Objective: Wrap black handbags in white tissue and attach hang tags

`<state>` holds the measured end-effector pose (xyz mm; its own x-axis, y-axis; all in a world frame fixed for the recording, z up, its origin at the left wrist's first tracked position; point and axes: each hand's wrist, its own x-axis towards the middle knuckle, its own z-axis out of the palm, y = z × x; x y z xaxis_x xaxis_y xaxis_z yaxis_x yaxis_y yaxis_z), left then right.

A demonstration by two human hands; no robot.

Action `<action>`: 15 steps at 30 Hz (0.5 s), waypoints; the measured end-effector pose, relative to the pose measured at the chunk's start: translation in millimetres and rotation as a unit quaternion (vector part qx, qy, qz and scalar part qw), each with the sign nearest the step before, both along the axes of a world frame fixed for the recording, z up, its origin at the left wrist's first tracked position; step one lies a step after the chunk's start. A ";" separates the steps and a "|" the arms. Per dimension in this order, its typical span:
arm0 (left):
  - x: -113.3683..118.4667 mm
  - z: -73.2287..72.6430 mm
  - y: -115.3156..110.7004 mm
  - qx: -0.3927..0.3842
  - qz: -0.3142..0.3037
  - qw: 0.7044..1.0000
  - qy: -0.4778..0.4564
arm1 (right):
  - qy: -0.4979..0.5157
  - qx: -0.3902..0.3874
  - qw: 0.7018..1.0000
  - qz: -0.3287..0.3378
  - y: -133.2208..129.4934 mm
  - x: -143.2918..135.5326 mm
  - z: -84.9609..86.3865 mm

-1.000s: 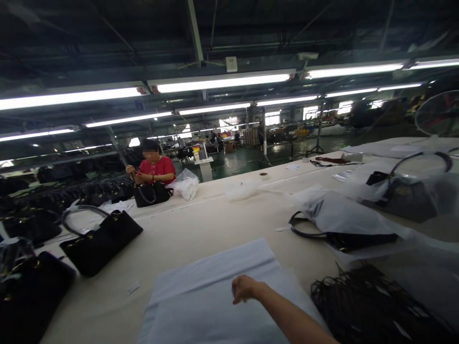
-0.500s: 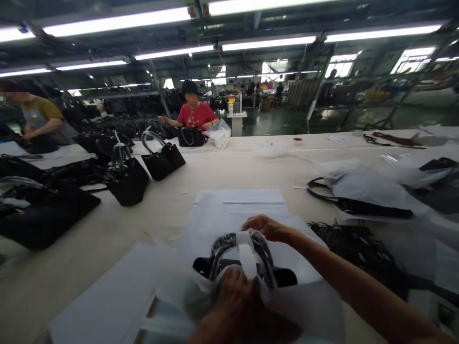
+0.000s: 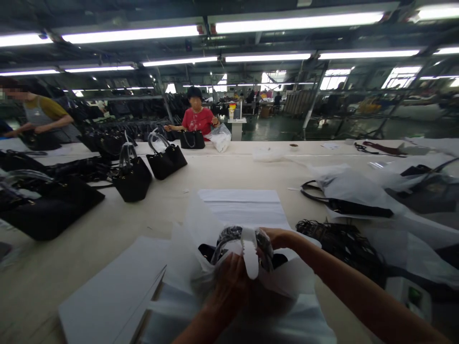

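A black handbag (image 3: 279,260) stands upright in front of me, mostly wrapped in white tissue paper (image 3: 195,243). Clear plastic covers its raised handles (image 3: 228,234), and a white strip with a notched edge (image 3: 250,253) hangs over them. My left hand (image 3: 233,279) is at the near side of the handles, fingers bunched on the paper. Behind the handles on the right is my right hand (image 3: 274,237), its fingers hidden by the handles and strip. The bag's lower body is covered by paper and shadow.
White sheets (image 3: 118,291) lie stacked at the left. Several black handbags (image 3: 132,179) stand farther left on the pale table (image 3: 229,172). Black straps (image 3: 337,243) and a part-wrapped bag (image 3: 344,205) lie to the right. A person in red (image 3: 197,119) works across the table; another stands far left.
My right hand has come down from beyond the handles to their right side. Tissue paper now covers more of the bag's ends, and the white strip hangs farther toward me.
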<state>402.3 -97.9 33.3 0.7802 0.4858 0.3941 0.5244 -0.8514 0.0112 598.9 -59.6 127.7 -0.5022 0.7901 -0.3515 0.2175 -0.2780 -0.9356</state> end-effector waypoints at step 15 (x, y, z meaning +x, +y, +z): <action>-18.1 6.4 10.0 0.210 -0.041 0.966 -0.148 | -0.019 -0.011 0.999 0.043 -5.1 -8.8 5.6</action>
